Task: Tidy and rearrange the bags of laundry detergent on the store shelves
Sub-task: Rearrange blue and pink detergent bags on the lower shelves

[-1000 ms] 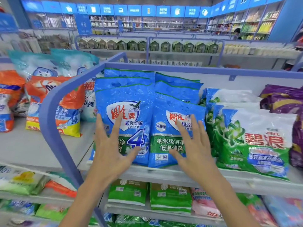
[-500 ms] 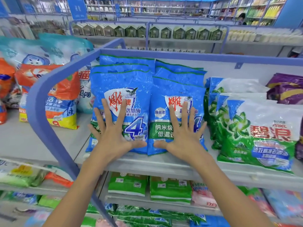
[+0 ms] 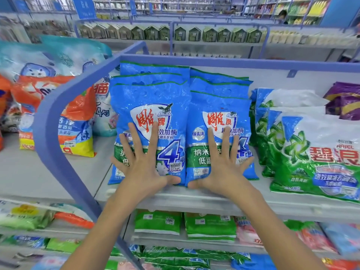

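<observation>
Left hand [image 3: 143, 170], right hand [image 3: 223, 171] press shelf-edge bags [image 3: 150, 94].

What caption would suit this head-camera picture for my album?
A person's left hand and right hand rest flat on two stacks of blue detergent bags on a store shelf, beside green-and-white bags.

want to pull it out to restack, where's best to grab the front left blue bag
Probably its bottom edge, from the front of the shelf: the front left blue bag lies back on the bags behind, its lower seam nearest and free at the lip. The left hand only lies flat on it.
</observation>
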`<act>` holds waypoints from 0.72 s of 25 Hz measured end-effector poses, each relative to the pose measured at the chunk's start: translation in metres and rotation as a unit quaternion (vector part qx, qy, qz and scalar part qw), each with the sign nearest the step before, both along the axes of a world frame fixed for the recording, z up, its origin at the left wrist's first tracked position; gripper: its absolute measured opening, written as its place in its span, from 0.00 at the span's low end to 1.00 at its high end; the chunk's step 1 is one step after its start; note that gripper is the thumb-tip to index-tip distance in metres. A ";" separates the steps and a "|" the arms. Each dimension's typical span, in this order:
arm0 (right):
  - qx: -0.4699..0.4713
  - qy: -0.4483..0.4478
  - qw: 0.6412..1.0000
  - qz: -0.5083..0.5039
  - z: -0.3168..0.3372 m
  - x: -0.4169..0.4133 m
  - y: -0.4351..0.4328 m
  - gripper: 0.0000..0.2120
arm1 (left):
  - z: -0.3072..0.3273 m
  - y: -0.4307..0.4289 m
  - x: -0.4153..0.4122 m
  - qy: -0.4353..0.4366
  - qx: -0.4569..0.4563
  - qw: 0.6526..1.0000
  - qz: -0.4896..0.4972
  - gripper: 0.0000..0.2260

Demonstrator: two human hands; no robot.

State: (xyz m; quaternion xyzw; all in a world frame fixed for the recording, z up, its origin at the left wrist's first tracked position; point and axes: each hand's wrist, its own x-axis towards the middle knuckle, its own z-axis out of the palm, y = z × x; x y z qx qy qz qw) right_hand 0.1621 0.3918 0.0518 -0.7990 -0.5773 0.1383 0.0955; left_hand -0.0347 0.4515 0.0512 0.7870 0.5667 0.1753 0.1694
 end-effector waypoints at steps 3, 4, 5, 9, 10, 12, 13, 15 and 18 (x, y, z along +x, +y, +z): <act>0.048 0.009 0.998 -0.035 -0.003 -0.002 0.016 0.74 | 0.002 0.006 0.001 -0.014 -0.001 1.000 -0.019 0.67; 0.077 0.009 0.996 -0.047 -0.005 -0.003 0.020 0.73 | 0.003 0.006 0.002 -0.014 0.001 1.000 -0.019 0.67; 0.102 0.007 0.993 -0.059 -0.007 -0.004 0.022 0.72 | 0.002 0.006 0.003 -0.010 0.005 1.000 -0.016 0.67; 0.109 0.006 0.993 -0.055 -0.010 -0.006 0.016 0.70 | -0.002 0.001 0.000 0.000 0.017 1.000 -0.018 0.67; 0.106 0.003 0.993 -0.053 -0.010 -0.006 0.012 0.69 | -0.004 0.000 -0.002 -0.001 0.026 0.999 -0.022 0.66; 0.109 0.002 0.993 -0.051 -0.013 -0.009 0.003 0.64 | -0.010 -0.004 -0.006 -0.004 0.049 0.998 -0.027 0.64; 0.117 0.002 0.992 -0.048 -0.015 -0.011 -0.002 0.61 | -0.012 -0.006 -0.008 -0.007 0.061 0.998 -0.025 0.63; 0.133 0.010 0.990 -0.038 -0.017 -0.014 -0.013 0.55 | -0.016 -0.011 -0.010 -0.005 0.076 0.997 -0.018 0.61; 0.137 0.040 0.989 -0.023 -0.015 -0.013 -0.033 0.45 | -0.019 -0.026 -0.013 -0.003 0.086 0.996 -0.017 0.53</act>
